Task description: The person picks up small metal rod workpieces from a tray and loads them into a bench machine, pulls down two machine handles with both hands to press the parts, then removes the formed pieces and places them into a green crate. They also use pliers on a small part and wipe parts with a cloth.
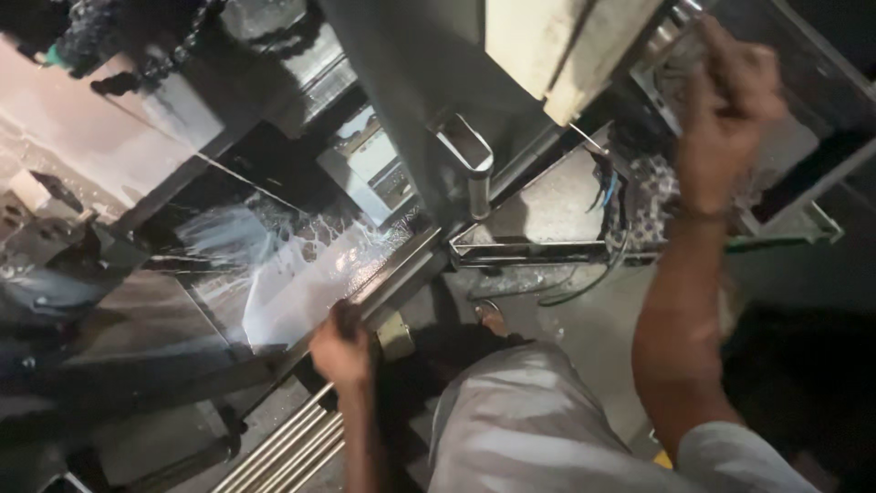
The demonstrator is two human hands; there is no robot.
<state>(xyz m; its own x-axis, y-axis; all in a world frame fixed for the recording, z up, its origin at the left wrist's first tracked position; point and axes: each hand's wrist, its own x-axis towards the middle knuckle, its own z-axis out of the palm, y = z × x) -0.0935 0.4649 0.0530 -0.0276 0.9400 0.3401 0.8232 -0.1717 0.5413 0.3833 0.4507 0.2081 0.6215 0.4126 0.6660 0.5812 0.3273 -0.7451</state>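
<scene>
While the left hand (341,345) grips a metal rail (388,283), the right hand (725,110) clutches a pale cloth (675,68) (blurred) overhead.

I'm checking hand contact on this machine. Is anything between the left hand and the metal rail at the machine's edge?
Nothing visible. The left hand is already closed on the metal rail, fingers wrapped over its edge. The right hand is raised on a part at the machine's upper right.

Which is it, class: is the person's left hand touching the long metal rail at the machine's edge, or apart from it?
Touching. The head view shows the left hand closed over the metal rail, its fingers wrapped across the rail's top with no gap showing.
</scene>
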